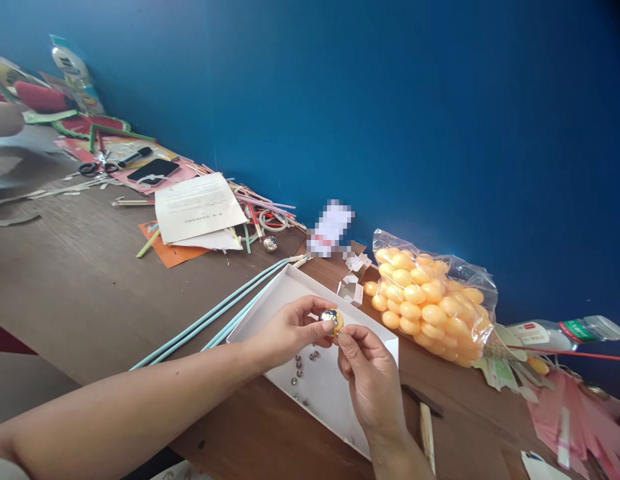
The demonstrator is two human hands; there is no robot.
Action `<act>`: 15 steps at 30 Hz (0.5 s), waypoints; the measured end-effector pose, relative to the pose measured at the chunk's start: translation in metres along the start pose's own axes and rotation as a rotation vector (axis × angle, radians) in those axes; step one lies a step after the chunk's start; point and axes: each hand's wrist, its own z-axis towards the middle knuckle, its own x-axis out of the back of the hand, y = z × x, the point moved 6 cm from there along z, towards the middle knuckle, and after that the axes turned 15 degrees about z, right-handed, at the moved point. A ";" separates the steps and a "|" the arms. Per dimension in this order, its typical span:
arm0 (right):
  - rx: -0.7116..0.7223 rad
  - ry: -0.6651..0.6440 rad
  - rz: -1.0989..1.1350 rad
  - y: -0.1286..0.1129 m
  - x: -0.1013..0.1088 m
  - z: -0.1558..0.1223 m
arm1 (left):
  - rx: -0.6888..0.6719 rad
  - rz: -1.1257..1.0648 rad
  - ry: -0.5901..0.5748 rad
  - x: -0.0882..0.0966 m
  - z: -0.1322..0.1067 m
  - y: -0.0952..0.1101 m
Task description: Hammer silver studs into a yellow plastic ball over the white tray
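Observation:
My left hand (290, 330) and my right hand (371, 377) meet above a white shallow box (295, 283) on the brown table. Both pinch one small piece (333, 320) between their fingertips: a yellow egg-shaped part with a shiny silver bell against it. Several loose silver bells (301, 365) lie in the box below my hands. A clear bag of yellow egg shapes (433, 303) rests just right of the box, a few spilling out at its left end.
Pale blue cords (215, 313) run left from the box. Printed sheets (197, 207), orange paper, straws, scissors (97, 167) and a black phone (153, 171) litter the far table by the blue wall. Pink paper and a glue bottle (560, 332) lie right.

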 end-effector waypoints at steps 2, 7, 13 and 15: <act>-0.001 0.001 -0.003 0.000 0.001 0.000 | -0.001 -0.001 -0.002 0.000 0.000 0.000; -0.006 0.008 -0.012 0.001 0.002 -0.001 | -0.007 0.017 0.001 0.000 0.000 0.001; -0.008 0.000 -0.015 0.001 0.001 -0.001 | -0.015 0.023 -0.003 0.000 0.000 0.000; -0.012 0.001 -0.016 0.000 0.001 -0.002 | -0.018 0.023 -0.005 0.000 -0.001 -0.001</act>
